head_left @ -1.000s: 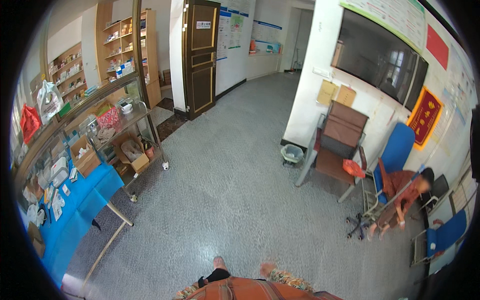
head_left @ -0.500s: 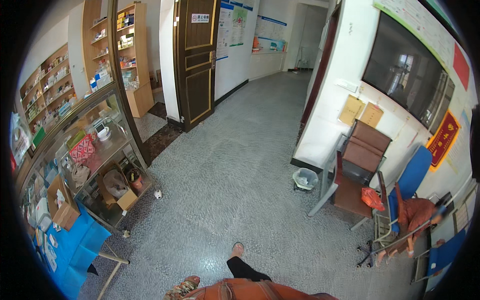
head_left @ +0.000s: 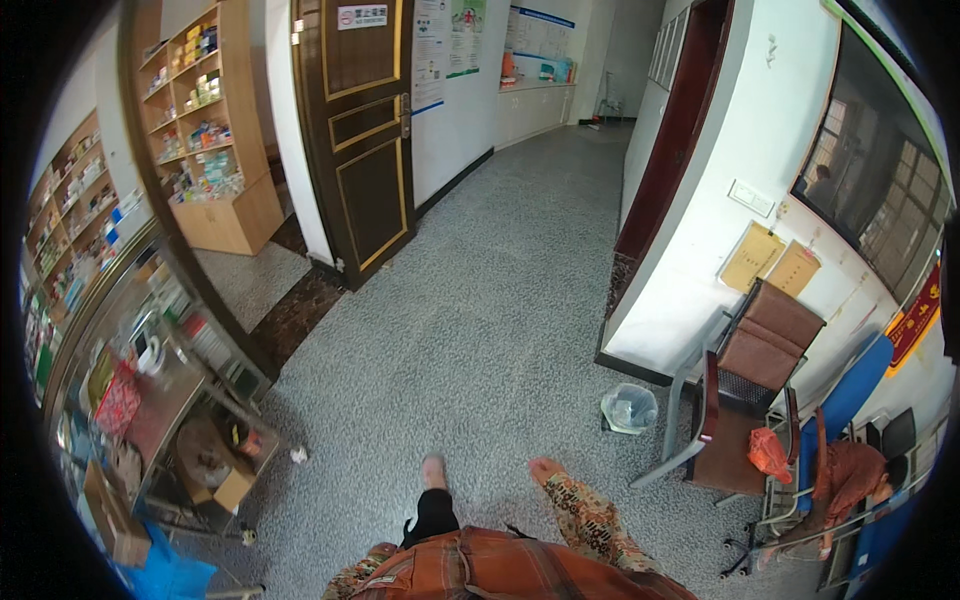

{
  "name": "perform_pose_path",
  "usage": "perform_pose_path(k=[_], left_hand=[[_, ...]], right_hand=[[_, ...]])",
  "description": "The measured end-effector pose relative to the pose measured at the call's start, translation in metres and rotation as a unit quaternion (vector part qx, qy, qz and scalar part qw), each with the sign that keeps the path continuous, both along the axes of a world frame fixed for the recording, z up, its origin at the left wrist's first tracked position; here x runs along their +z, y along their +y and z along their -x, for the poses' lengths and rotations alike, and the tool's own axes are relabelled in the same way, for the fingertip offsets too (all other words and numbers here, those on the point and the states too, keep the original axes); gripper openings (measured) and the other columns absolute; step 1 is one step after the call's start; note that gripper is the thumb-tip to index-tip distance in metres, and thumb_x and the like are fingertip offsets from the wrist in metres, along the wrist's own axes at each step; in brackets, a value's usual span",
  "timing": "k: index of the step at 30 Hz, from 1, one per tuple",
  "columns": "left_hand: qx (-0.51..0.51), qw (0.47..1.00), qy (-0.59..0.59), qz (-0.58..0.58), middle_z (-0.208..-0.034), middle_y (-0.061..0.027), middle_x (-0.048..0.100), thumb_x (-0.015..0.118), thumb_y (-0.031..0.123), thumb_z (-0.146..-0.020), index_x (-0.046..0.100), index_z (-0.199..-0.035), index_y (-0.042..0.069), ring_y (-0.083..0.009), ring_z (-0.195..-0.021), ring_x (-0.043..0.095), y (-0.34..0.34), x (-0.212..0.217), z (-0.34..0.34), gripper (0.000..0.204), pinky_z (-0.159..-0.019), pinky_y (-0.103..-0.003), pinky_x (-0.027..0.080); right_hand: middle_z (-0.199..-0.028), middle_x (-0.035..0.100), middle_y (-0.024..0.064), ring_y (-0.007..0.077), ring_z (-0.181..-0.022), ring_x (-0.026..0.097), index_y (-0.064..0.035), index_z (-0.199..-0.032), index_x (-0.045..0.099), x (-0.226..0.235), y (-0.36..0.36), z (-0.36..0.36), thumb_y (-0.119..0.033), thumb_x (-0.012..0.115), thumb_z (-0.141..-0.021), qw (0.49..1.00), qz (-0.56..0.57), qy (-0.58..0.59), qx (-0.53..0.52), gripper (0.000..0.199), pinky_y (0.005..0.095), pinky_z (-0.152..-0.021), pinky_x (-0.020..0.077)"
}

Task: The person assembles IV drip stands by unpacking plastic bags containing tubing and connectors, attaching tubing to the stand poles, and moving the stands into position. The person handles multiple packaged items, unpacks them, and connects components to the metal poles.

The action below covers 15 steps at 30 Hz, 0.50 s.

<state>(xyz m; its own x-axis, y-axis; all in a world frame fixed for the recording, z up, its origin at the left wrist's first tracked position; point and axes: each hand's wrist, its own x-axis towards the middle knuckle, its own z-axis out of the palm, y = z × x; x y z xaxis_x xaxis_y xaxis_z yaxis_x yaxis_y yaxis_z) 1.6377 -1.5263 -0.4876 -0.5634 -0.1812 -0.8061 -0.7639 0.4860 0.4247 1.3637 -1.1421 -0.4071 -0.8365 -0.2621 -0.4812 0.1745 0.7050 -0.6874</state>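
My right hand (head_left: 545,469) reaches forward over the grey floor, at the end of a patterned sleeve (head_left: 582,512). It is small and partly smeared, so how its fingers lie is unclear; no object shows in it. My left hand (head_left: 383,550) barely shows at the lower edge beside my orange-brown plaid garment (head_left: 490,570), its fingers mostly hidden. Neither hand touches any furniture. Between them, a foot (head_left: 433,470) below a black trouser leg is on the floor.
A metal trolley (head_left: 165,400) with boxes stands at left, near a blue-covered table (head_left: 175,570). Ahead is a dark open door (head_left: 365,150). On the right are a lined bin (head_left: 630,409), a brown chair (head_left: 735,430) with a red bag (head_left: 769,455), and a bent-over person (head_left: 845,485).
I have moved forward along the floor: the trolley and blue table slid toward the lower left, the chair rightward. My right arm has swung into view; my left hand shows less.
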Motion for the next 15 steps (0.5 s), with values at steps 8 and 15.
perform_pose_path(k=[8,15], left_hand=[[-0.120,0.991,-0.052,0.000,-0.070,-0.0076,0.048,0.048,0.029,-0.080,0.056,-0.078,0.010,-0.0236,-0.059,0.039,-0.066,-0.029,0.272,0.021,-0.059,-0.045,0.033],[-0.376,0.916,-0.045,0.131,-0.065,-0.0072,0.045,0.048,0.026,-0.082,0.056,-0.071,0.010,-0.0239,-0.053,0.035,-0.138,-0.059,0.566,0.020,-0.055,-0.048,0.030]], right_hand=[[-0.079,0.057,0.0101,0.0222,-0.075,0.054,-0.0062,-0.086,0.056,-0.119,0.020,0.136,-0.037,0.044,-0.080,0.951,-0.183,-0.247,0.020,0.033,0.0375,-0.069,0.0416],[-0.077,0.057,0.0138,0.0289,-0.070,0.055,-0.0048,-0.079,0.059,-0.118,0.071,0.182,-0.035,0.049,-0.074,0.819,0.134,-0.207,-0.519,0.032,0.0363,-0.058,0.0426]])
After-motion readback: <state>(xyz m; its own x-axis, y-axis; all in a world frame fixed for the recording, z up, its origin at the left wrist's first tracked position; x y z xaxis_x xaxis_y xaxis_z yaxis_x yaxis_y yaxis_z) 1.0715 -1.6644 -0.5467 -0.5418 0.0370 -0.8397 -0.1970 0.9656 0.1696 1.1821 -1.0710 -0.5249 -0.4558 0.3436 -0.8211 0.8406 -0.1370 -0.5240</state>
